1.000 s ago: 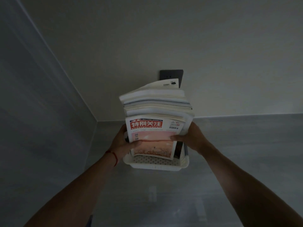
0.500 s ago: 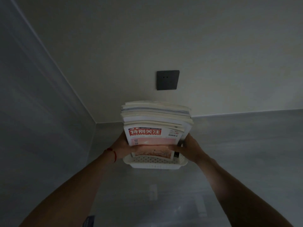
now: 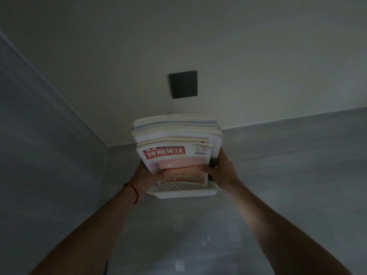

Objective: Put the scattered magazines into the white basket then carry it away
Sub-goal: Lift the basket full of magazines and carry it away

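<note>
A white perforated basket (image 3: 184,192) is held out in front of me, near a room corner. Several magazines (image 3: 174,135) stand packed upright in it, the front one with a red title band and a pinkish cover (image 3: 168,155). My left hand (image 3: 146,175) grips the basket's left side, thumb pressed on the front magazine; a red string circles that wrist. On the right side my right hand (image 3: 220,169) holds the basket, fingers across the front cover. The basket's far wall is hidden by the magazines.
A dark square wall plate (image 3: 183,84) sits on the pale wall above the stack. Grey wall panels meet at a corner (image 3: 108,151) to the left. The grey glossy floor (image 3: 198,245) lies below my arms.
The basket with the magazines has sunk lower in view and slightly right, so the wall plate now stands fully clear above it. Both hands keep their grip.
</note>
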Available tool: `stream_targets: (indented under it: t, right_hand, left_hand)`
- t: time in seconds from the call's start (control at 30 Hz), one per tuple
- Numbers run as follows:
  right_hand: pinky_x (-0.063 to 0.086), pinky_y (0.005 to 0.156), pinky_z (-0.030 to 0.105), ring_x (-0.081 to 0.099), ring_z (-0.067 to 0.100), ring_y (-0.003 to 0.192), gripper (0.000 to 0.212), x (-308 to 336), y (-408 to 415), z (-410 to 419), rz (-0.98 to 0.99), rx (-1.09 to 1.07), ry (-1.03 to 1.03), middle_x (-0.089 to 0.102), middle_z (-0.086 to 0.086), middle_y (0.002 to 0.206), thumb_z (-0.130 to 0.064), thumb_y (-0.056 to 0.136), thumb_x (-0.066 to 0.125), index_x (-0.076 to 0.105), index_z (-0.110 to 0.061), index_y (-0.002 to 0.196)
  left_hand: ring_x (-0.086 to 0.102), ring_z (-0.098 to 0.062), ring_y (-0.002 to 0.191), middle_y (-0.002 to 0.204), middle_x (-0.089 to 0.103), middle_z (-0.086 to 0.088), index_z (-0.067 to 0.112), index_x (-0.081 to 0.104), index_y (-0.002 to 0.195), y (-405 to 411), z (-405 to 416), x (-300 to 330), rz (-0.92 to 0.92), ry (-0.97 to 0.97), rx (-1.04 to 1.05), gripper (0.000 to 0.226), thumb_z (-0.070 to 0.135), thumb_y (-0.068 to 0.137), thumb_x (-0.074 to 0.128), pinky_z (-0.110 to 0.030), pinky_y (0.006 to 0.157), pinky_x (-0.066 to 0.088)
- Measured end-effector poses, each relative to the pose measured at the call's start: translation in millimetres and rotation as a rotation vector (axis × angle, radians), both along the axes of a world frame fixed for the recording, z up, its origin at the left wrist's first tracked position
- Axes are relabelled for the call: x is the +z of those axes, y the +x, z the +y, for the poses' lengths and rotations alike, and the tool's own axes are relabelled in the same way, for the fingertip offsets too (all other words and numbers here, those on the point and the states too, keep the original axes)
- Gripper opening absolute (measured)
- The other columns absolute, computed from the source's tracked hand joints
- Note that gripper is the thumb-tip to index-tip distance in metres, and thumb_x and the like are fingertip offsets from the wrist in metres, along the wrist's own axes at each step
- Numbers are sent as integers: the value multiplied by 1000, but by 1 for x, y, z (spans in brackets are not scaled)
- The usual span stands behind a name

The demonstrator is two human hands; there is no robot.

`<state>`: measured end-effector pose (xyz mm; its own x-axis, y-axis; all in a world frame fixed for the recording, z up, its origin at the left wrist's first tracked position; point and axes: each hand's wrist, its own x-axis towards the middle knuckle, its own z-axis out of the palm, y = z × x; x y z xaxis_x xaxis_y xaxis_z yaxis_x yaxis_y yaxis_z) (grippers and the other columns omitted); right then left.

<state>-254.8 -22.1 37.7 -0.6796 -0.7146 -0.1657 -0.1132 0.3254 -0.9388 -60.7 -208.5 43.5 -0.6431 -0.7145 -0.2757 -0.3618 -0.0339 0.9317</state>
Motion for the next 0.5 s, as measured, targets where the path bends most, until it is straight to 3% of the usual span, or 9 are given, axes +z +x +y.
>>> stream_targets:
  t: [0.07, 0.2, 0.33, 0.43, 0.5]
  right_hand:
    - [57, 91, 48, 65, 22, 113, 72, 0, -13, 18, -17, -21, -10, 69, -5, 121, -33, 73, 82, 45, -36, 134]
    - [59, 82, 38, 68, 14, 108, 71, 2, -49, 74, -85, -108, -44, 71, -11, 117, -33, 69, 87, 50, -38, 129]
    - [56, 81, 27, 70, 2, 98, 75, 3, -95, 145, -62, -229, -12, 73, -13, 113, -35, 65, 89, 51, -36, 130]
    - [52, 73, 18, 69, -7, 86, 74, 1, -125, 203, -26, -339, 32, 73, -14, 107, -33, 66, 89, 50, -35, 129]
    - [56, 75, 21, 68, -11, 85, 72, 1, -143, 240, -8, -408, 40, 73, -15, 106, -33, 67, 88, 51, -36, 128]
  left_hand:
    - [70, -7, 103, 113, 74, 5, 18, 66, 118, -14, 19, 0, 1, -9, 14, 55, 2, 69, 86, -29, 85, 59]
    - [70, -1, 99, 109, 74, 8, 15, 66, 119, -67, 61, 4, -1, -21, -84, 56, 0, 68, 86, -16, 73, 58]
    - [70, -10, 104, 113, 74, 0, 12, 64, 120, -135, 112, 4, 8, -29, -201, 58, 1, 68, 87, -25, 81, 60]
    - [71, -9, 103, 110, 76, 1, 11, 63, 121, -188, 155, 5, 23, -45, -309, 60, 3, 67, 88, -22, 77, 60]
    - [71, -11, 105, 113, 75, 1, 12, 61, 123, -222, 183, 3, 34, -32, -374, 62, 5, 68, 88, -24, 78, 60]
